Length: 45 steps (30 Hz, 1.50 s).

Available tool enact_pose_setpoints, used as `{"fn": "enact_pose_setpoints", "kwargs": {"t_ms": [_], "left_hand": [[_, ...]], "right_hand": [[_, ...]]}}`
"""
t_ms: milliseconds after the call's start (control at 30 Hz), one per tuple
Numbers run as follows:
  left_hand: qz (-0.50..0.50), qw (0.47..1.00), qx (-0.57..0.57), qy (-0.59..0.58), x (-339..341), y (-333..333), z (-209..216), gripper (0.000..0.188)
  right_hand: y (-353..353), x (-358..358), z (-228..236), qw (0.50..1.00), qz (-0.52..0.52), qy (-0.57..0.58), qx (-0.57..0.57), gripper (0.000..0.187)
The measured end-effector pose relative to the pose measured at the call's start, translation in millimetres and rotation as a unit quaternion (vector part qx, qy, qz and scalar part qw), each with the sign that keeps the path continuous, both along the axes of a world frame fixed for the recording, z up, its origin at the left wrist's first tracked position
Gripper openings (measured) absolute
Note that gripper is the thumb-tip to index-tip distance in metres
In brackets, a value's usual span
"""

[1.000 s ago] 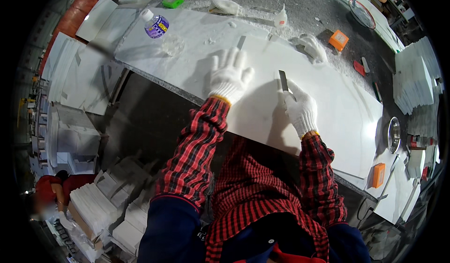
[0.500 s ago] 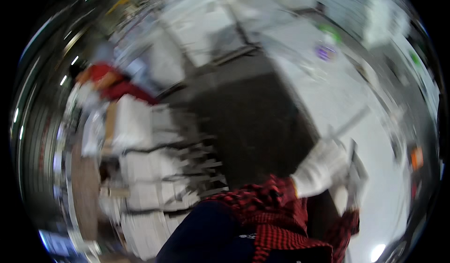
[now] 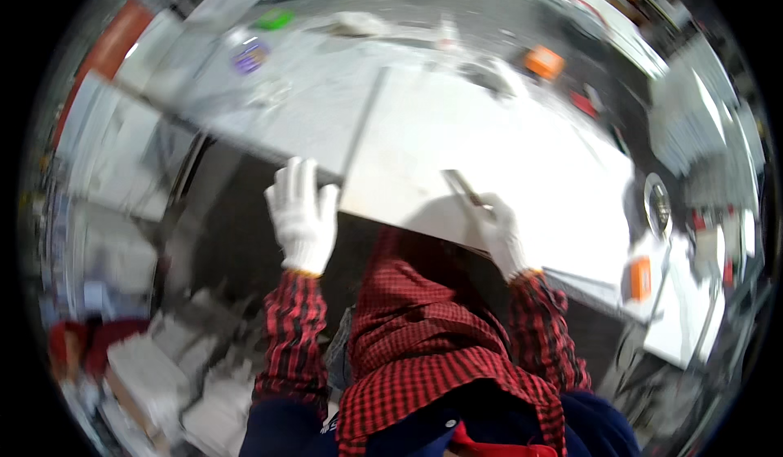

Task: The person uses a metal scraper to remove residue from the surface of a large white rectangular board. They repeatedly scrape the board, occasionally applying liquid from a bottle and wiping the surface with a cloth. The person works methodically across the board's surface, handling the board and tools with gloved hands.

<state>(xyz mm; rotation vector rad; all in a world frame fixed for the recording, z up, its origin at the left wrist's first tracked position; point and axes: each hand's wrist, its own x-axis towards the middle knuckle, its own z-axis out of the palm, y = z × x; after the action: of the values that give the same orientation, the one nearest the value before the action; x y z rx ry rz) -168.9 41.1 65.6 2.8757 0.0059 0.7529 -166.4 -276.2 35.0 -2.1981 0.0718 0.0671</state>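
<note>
My left hand (image 3: 303, 216), in a white knit glove, is open with its fingers stretched out. It hovers by the front edge of a white-topped worktable (image 3: 306, 90), beside the left corner of a large flat white panel (image 3: 497, 139). My right hand (image 3: 501, 235), gloved the same way, is closed around a narrow, dark, flat tool (image 3: 462, 185). That tool points up and left over the panel's near edge; its exact kind is blurred. Both forearms wear red-and-black checked sleeves.
A purple-labelled container (image 3: 249, 54) and a green item (image 3: 275, 19) stand at the table's far left. Orange boxes (image 3: 544, 62) (image 3: 640, 278) lie beyond and right of the panel. Stacked white pieces (image 3: 155, 363) and a person in red (image 3: 69, 349) are at lower left.
My view has swung right, bringing the table in front of me. My hands, close together at the table before, are now apart, with the left one spread out.
</note>
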Motion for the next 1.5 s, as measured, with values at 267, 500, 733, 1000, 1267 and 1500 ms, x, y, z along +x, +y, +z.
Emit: {"fn": "enact_pose_setpoints", "kwargs": {"t_ms": [267,500,733,1000,1267,1500], "left_hand": [[-0.226,0.964,-0.140,-0.003,27.8,-81.7,-11.1,0.040],[-0.296,0.935,-0.170,0.092,32.5,-127.2,-32.2,0.053],[-0.304,0.934,-0.137,0.125,102.1,-167.8,-56.1,0.094],[-0.373,0.897,-0.184,0.150,127.7,-215.5,-58.0,0.089],[-0.381,0.826,-0.331,0.249,128.1,-219.7,-38.7,0.082],[-0.353,0.861,-0.348,0.117,122.6,-164.3,-37.9,0.079]], "right_hand": [[-45.5,-20.1,32.0,0.995,-0.092,-0.023,-0.025,0.017],[-113.9,-2.4,19.4,0.958,-0.191,0.146,0.153,0.023],[-152.5,57.7,14.3,0.961,-0.101,0.180,0.183,0.029],[-146.4,110.0,17.5,0.973,-0.049,0.191,0.116,0.029],[-138.3,122.4,14.5,0.975,-0.039,0.184,0.122,0.025],[-135.4,116.2,22.1,0.968,-0.045,0.193,0.153,0.025]]}}
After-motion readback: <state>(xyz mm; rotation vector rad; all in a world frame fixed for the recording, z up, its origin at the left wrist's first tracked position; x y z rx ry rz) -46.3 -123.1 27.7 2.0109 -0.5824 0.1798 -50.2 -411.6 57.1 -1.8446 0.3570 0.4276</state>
